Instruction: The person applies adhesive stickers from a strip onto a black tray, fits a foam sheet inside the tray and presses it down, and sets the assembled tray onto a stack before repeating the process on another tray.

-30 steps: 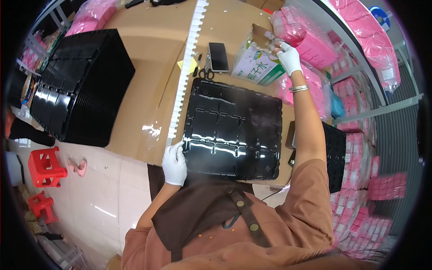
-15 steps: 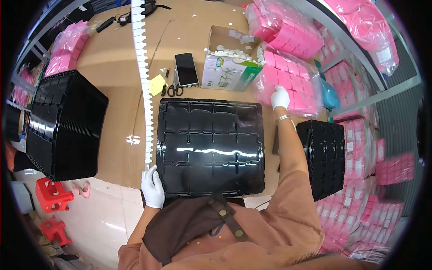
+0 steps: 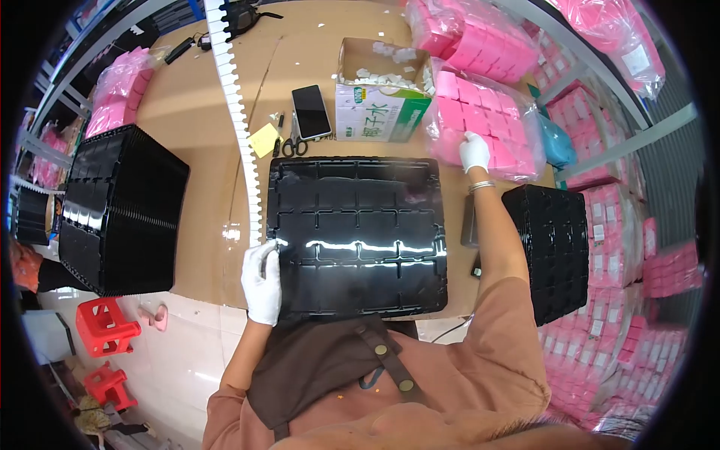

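Observation:
A black plastic tray (image 3: pixel 356 229) with a grid of moulded grooves lies flat on the cardboard-covered table in front of me. My left hand (image 3: pixel 262 289), in a white glove, is at the tray's left edge with its fingers bent together. Its fingertips meet the lower visible end of a white notched strip (image 3: pixel 234 97); whatever they pinch is hidden. Beyond the tray's right corner, my gloved right hand (image 3: pixel 474 154) has curled fingers against a plastic-wrapped pack of pink blocks (image 3: pixel 487 124). I cannot make out anything in its grip.
Black tray stacks stand left (image 3: pixel 124 214) and right (image 3: pixel 551 251). Behind the middle tray are an open carton (image 3: pixel 379 112) with white bits, a phone (image 3: pixel 310 111), scissors (image 3: pixel 295 146) and yellow notes (image 3: pixel 263 139). Red stools (image 3: pixel 106 326) stand on the floor.
My left hand has moved up along the tray's left edge, its fingers now bent. The right hand stays by the pink pack, its fingers now on it. The view has shifted slightly.

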{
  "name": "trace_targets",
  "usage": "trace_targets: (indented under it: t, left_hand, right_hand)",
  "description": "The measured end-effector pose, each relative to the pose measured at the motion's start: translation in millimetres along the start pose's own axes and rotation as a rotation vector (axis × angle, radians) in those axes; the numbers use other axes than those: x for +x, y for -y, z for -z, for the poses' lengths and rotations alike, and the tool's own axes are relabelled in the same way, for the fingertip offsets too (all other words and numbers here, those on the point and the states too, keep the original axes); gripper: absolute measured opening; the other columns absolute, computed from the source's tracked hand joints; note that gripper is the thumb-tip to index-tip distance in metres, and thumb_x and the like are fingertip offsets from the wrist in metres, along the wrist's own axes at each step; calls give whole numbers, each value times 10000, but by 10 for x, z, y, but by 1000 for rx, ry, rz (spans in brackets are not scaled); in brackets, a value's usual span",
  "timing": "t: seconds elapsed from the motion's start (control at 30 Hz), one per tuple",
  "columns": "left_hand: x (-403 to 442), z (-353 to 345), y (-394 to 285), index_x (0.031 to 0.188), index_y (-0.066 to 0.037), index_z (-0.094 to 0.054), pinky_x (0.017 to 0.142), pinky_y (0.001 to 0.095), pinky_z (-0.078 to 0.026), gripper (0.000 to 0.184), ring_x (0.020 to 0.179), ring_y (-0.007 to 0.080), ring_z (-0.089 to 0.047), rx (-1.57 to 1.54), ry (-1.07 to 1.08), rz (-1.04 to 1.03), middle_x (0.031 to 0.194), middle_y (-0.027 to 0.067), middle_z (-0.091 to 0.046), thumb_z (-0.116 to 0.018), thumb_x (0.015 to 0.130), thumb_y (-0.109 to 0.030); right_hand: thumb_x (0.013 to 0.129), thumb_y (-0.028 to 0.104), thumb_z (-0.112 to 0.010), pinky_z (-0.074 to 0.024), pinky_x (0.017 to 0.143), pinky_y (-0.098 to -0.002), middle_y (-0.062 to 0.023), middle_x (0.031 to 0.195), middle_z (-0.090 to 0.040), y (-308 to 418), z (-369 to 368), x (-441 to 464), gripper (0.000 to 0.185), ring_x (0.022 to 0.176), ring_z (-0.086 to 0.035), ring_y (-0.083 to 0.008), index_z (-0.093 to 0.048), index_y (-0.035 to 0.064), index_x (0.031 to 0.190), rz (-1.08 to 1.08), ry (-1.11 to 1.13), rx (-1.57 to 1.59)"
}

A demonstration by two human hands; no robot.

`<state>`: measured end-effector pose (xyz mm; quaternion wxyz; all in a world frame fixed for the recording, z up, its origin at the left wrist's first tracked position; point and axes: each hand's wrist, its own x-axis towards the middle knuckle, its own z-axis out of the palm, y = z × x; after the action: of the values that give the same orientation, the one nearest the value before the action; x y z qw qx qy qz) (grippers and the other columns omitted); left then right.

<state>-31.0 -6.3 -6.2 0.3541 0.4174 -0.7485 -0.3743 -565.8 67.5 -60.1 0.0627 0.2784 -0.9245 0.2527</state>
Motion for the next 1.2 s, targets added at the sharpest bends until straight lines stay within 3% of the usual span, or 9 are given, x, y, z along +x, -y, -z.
trace_targets:
  t: [0.3,0.37,0.47,0.5,0.63,0.8,0.87,1.0,1.2]
  left_hand:
    - [-47,351,88,1406,-6,-434,608,309,-574,575,839,184,-669,-682,366,501,1183,172,-618,-461,1020,-430]
    - [-18,239,-99,1442,-21,-388,723,343,-577,612,982,224,-653,-780,572,570,1299,181,-557,-464,1013,-451]
    - [-30,-183,-299,1496,-47,-310,964,428,-507,665,1255,275,-527,-933,846,503,1469,171,-419,-471,1007,-468]
    - [-15,-311,-400,1535,-34,-196,1019,446,-452,906,1273,286,-500,-928,902,528,1487,160,-388,-542,913,-594]
    - [106,-685,-258,1088,-13,-628,873,295,-521,271,924,147,-651,-792,671,741,1029,48,-672,-657,925,-228]
    - [224,-258,-115,1016,-9,-654,701,382,-574,222,814,229,-687,-752,555,916,952,109,-692,-593,922,-200]
    - [269,-158,-180,1032,-20,-649,699,408,-583,228,840,244,-693,-691,558,1013,956,105,-691,-595,923,-213]
    - [266,-137,-51,1067,-39,-637,706,415,-586,247,866,256,-695,-759,613,998,1012,112,-686,-599,934,-244]
    - [178,-119,192,1142,-21,-589,778,381,-592,313,957,269,-686,-1065,524,908,1123,144,-657,-580,957,-272]
  right_hand:
    - [955,150,-498,-402,591,-297,3,723,-477,3,655,100,161,650,-437,-97,-560,80,824,-303,-85,1137]
    - [958,155,-472,-422,622,-322,-25,731,-486,453,1012,-343,199,681,-439,-137,-554,8,851,223,85,668]
    - [946,116,-451,-461,642,-397,-177,749,-527,1314,1118,-1427,146,675,-543,-305,-534,28,863,520,246,365]
    - [925,75,-437,-479,645,-438,-192,769,-568,1566,1164,-1810,120,690,-591,-363,-538,31,878,471,444,403]
    - [863,116,-584,-512,727,-448,-147,763,-644,1646,792,-2719,118,778,-640,-376,-592,40,953,645,657,391]
    - [781,164,-739,-490,846,-421,-147,1176,-593,1156,1097,-2418,447,966,-599,-311,-574,25,1173,514,-22,281]
    - [761,247,-788,-493,833,-392,-145,1306,-533,854,971,-2244,638,955,-591,-258,-534,22,1301,276,111,422]
    - [808,231,-787,-447,662,-214,-9,932,-660,772,922,-2022,489,713,-536,-59,-610,-15,1192,-38,718,907]
    - [852,130,-709,-439,623,-227,-30,714,-658,515,1088,-2174,139,641,-555,-76,-683,-7,853,-158,752,836]
